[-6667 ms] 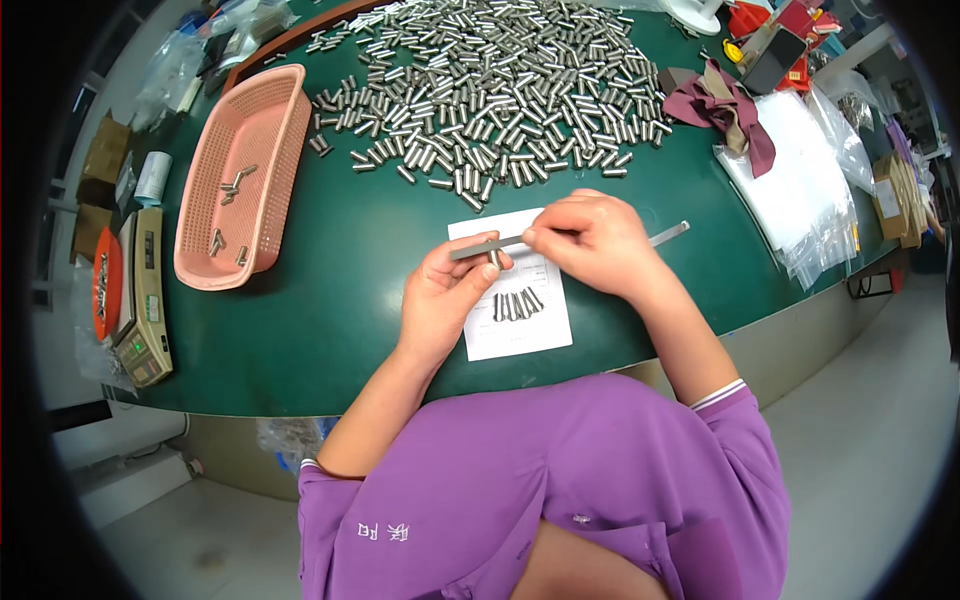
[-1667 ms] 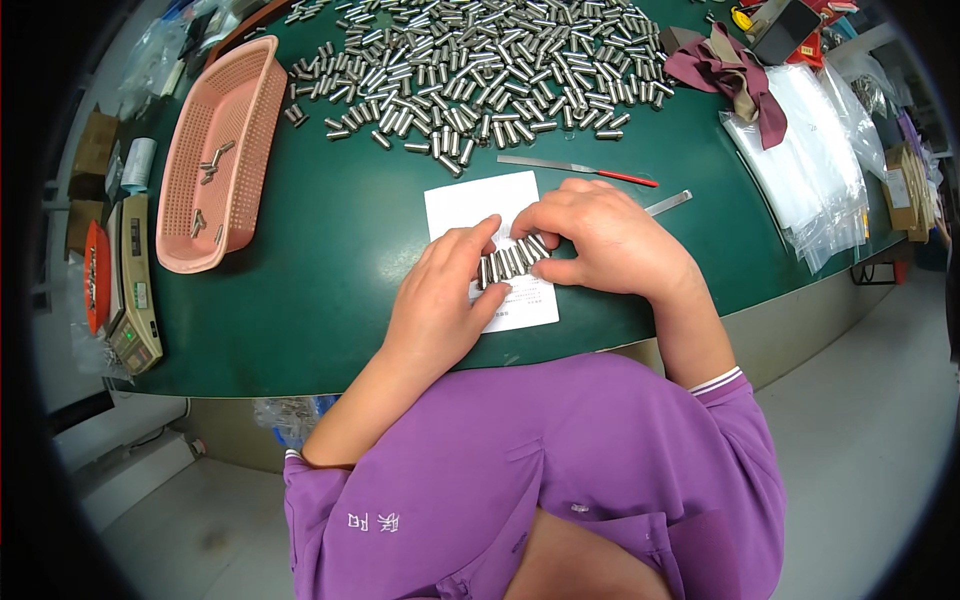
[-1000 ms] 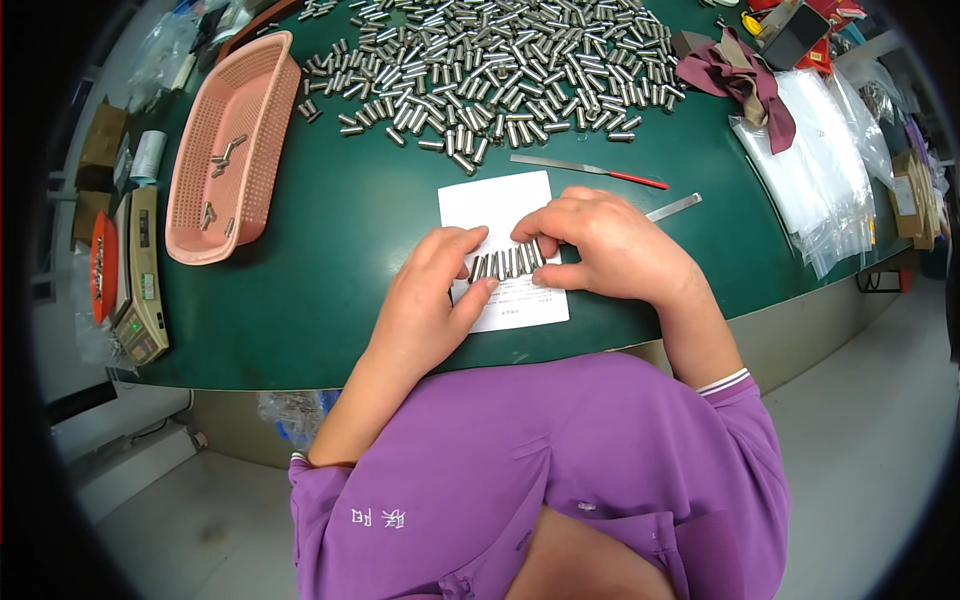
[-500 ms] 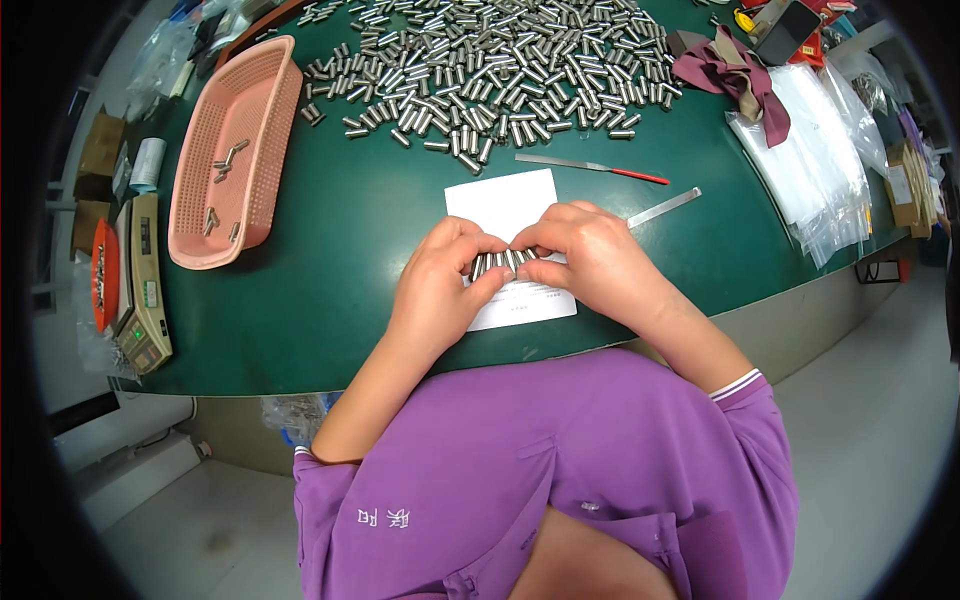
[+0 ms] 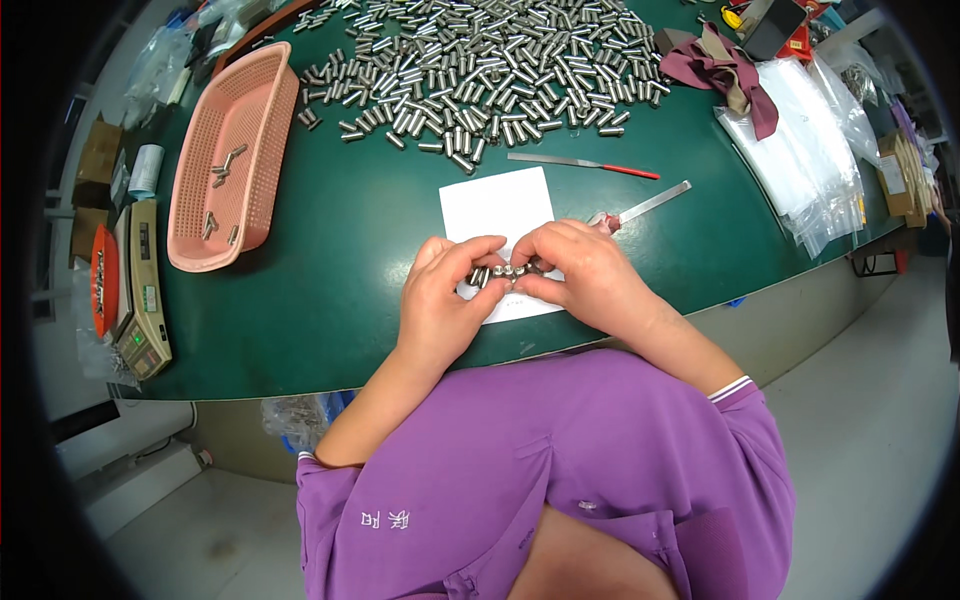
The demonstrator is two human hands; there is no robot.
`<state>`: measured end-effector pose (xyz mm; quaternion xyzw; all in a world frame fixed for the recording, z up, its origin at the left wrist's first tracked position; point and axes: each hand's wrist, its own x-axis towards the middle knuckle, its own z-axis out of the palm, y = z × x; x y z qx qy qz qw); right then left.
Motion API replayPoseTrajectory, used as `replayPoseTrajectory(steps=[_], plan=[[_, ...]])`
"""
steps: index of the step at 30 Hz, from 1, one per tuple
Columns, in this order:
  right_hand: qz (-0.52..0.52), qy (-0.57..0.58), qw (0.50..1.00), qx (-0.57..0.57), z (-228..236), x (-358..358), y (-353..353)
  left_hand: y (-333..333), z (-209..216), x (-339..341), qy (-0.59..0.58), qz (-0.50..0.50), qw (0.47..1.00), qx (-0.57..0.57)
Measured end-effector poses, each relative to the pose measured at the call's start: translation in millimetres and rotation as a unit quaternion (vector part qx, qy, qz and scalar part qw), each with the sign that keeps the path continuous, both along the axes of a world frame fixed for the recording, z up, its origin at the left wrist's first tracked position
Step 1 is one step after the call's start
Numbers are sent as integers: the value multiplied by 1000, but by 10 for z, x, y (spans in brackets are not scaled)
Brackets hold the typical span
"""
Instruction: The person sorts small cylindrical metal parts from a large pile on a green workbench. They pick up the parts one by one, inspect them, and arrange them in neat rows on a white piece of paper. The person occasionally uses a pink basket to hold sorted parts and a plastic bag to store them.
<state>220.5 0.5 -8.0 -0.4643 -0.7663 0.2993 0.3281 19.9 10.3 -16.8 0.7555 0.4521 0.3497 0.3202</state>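
Several short shiny metal pins (image 5: 481,275) are pinched between my two hands, above a white sheet of paper (image 5: 497,203) on the green table. My left hand (image 5: 438,295) closes thumb and fingers on the left end of the group. My right hand (image 5: 583,268) does the same at the right end. Some pins in the middle show their round ends, and others at the left lie side by side. My fingers hide part of the group. A large heap of similar metal pins (image 5: 500,75) spreads over the far side of the table.
A pink basket (image 5: 268,165) with a few pins stands at left, beside a scale (image 5: 146,290) and a red dish (image 5: 104,270). A red-handled file (image 5: 630,171) and a flat metal strip (image 5: 655,202) lie ahead on the right. Clear plastic bags (image 5: 800,160) and a maroon cloth (image 5: 722,80) lie farther right.
The pins between my hands have turned, so that round ends now show in the middle instead of an even row of sides. Both hands have shifted slightly.
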Motion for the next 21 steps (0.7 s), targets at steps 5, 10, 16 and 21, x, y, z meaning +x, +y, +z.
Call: replayPoseTrajectory(steps=[5,10,16,21], plan=[[12,3,1000,-11,-2,13,-17,5,5,-47,19,-31,999,30],[10,12,1000,-16,-3,15,-43,-5,152,-119,63,-49,997,23],[14,1,999,45,-13,-32,-30,89,242,-203,121,-93,987,-48],[28,-12,999,45,-50,-77,-10,117,258,-172,75,-87,986,-120]])
